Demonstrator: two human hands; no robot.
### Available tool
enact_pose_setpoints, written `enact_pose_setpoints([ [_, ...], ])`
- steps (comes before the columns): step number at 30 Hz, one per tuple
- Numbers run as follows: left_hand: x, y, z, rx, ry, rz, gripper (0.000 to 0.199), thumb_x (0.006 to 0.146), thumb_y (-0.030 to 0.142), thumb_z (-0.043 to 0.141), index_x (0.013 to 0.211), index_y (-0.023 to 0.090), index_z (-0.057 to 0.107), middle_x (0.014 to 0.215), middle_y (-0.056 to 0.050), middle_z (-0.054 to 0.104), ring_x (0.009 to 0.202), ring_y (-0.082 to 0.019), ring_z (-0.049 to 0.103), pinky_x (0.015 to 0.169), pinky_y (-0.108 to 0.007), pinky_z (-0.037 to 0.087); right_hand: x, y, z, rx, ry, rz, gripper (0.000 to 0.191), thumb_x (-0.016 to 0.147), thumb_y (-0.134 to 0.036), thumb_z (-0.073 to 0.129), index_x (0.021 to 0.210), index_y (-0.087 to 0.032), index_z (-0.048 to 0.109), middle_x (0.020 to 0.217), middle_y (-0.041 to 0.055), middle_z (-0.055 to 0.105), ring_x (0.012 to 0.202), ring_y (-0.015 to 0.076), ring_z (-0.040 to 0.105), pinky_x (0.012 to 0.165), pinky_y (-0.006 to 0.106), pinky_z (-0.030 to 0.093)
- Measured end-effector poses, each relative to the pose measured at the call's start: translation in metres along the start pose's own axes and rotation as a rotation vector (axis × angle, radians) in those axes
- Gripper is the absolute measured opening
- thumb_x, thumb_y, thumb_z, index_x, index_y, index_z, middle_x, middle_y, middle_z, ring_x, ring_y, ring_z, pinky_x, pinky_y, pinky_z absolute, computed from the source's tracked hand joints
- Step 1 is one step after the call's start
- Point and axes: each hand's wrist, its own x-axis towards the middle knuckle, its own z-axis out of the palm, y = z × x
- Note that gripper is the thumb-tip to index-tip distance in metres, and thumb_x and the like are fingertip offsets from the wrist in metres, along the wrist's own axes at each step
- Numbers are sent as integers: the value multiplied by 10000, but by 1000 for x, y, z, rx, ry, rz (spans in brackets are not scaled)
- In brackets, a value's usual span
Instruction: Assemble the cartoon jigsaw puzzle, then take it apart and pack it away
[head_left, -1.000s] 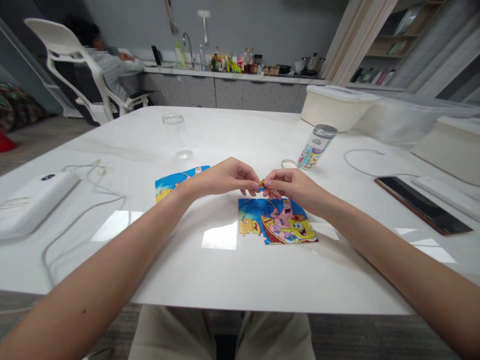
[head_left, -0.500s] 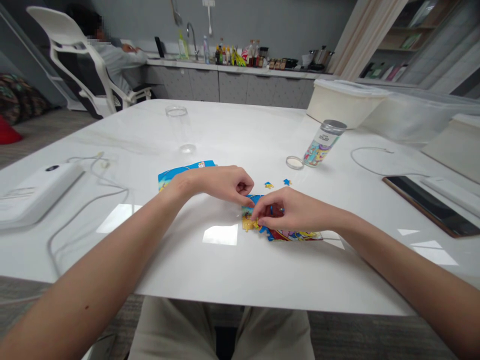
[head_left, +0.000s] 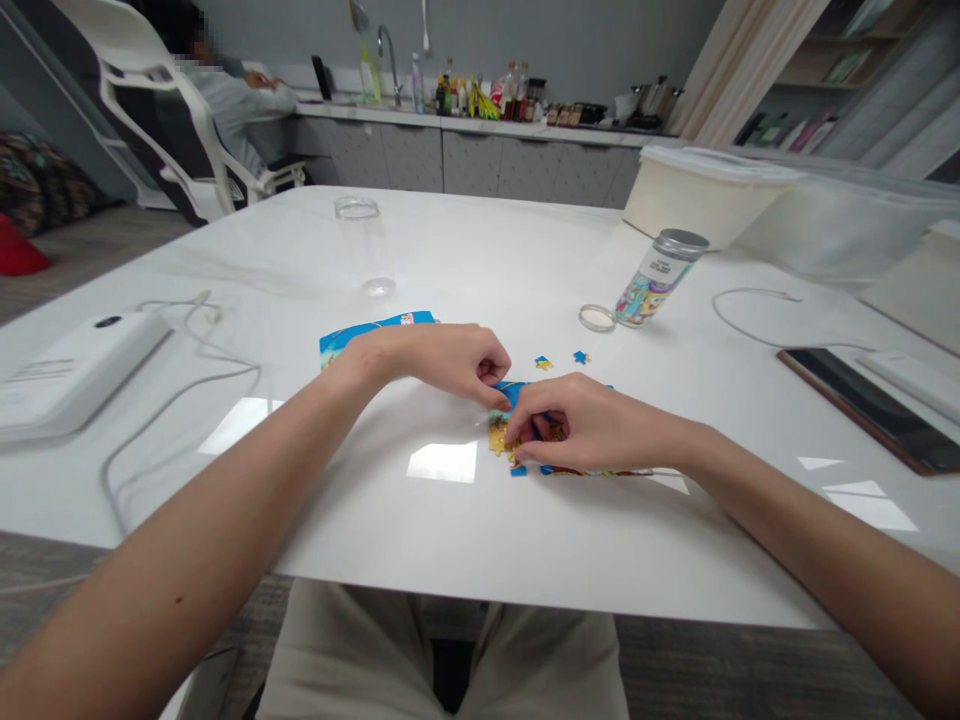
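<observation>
A partly assembled jigsaw puzzle point(head_left: 498, 436) in blue, yellow and red lies on the white table, largely hidden under my hands. My left hand point(head_left: 466, 360) reaches over from the left with fingers curled, its thumb pressing on the puzzle's upper left part. My right hand point(head_left: 592, 418) is bent over the middle, thumb and fingertips pinched on a jigsaw piece at the lower left edge. The fingers mostly cover that piece. Two loose jigsaw pieces, one yellow and blue point(head_left: 544, 363) and one mostly blue point(head_left: 581, 357), lie beyond my right hand.
Behind my left wrist lies a blue picture sheet point(head_left: 360, 333). A clear jar point(head_left: 360, 245) stands farther back. To the right are a printed canister point(head_left: 660, 280), a ring-shaped lid point(head_left: 598, 318), a phone point(head_left: 862, 405) and bins point(head_left: 705, 195). A white device point(head_left: 75, 370) with cables sits left. Someone sits beyond.
My view has tilted slightly. The fingers of my right hand have shifted a little at the puzzle's lower left edge, where a blue part now sits farther left. My left hand stays on the puzzle.
</observation>
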Motion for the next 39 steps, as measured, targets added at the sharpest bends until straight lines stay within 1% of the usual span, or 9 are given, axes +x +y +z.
enact_pose_setpoints([
  [5,2,-2,1,24,6,27,309,737,390,596,557,204,428,543,42,430,512,-96,353,483,-256,263,0,1,-5,-118,37,9,183,780,-148,543,836,-192,711,781,19,712,611,119,565,599,257,428],
  [9,1,-3,-5,78,7,8,260,756,383,586,582,207,507,560,31,500,525,-110,411,519,-265,305,1,5,-9,-171,58,-12,186,799,-172,522,836,-193,703,782,20,701,655,133,576,639,270,430],
  [13,-24,18,0,292,92,-110,193,787,314,552,628,222,609,610,-12,599,553,-152,501,571,-306,361,1,12,-9,-170,27,-69,186,800,-162,517,831,-197,696,774,11,694,653,126,572,642,262,426],
  [15,-45,41,20,341,200,-149,244,843,281,473,676,238,645,682,-42,643,606,-187,554,619,-339,413,1,15,-8,-160,-11,-87,174,797,-156,517,810,-195,686,767,11,692,652,126,571,626,255,423],
  [19,-76,82,82,298,450,-64,320,909,234,387,1063,295,661,1064,-65,696,943,-241,627,831,-395,492,1,18,-8,-132,-43,-79,152,776,-127,519,789,-185,659,723,8,669,619,120,547,587,242,415],
  [22,-79,92,120,323,592,-23,368,941,236,369,1236,237,588,1239,-90,647,1127,-246,585,922,-413,497,1,17,-8,-115,-56,-69,163,776,-109,513,817,-181,653,711,4,654,603,110,527,582,233,410],
  [24,-75,90,133,352,632,-29,379,945,258,388,1278,205,561,1270,-99,635,1151,-251,579,926,-415,505,2,17,-8,-111,-63,-61,162,778,-106,513,826,-178,649,705,2,646,599,105,518,578,228,402],
  [29,-73,87,138,418,656,-52,350,945,238,435,1256,137,560,1264,-100,640,1136,-235,592,929,-388,503,2,19,-7,-91,-82,-47,120,770,-114,527,813,-164,627,670,-2,622,573,96,479,550,222,370],
  [39,-73,88,138,401,640,-68,324,938,234,446,1233,144,548,1280,-104,623,1162,-236,575,949,-383,484,1,19,-8,-91,-82,-56,99,771,-119,514,793,-173,594,661,-16,599,564,92,461,543,223,342],
])
